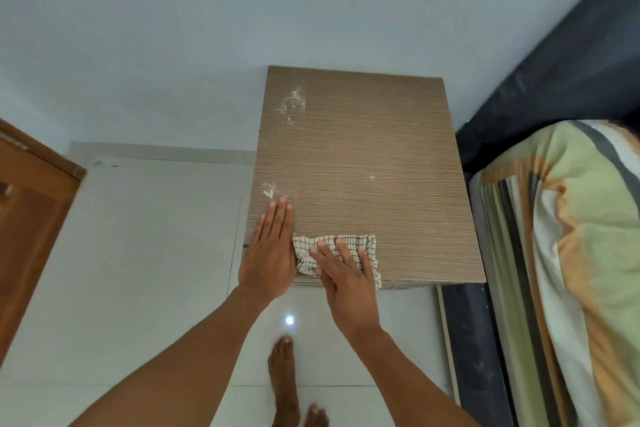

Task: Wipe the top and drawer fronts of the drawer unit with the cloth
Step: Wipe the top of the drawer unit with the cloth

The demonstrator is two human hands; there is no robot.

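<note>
A bare foot (284, 381) stands on the floor (145, 253). Both forearms reach forward. The right hand (346, 282) lies flat, fingers straight and slightly spread, pressing the cloth (362, 242) at the front edge of the unit (363, 156). Just left, touching the cloth, the left hand (270, 251) rests flat on the top, fingers straight and together. Farther back, white smudges (293, 104) mark the top.

The person shows bare forearms (180, 350), a bare left grip (270, 253) and right grip (346, 284), and two bare feet (284, 378).
</note>
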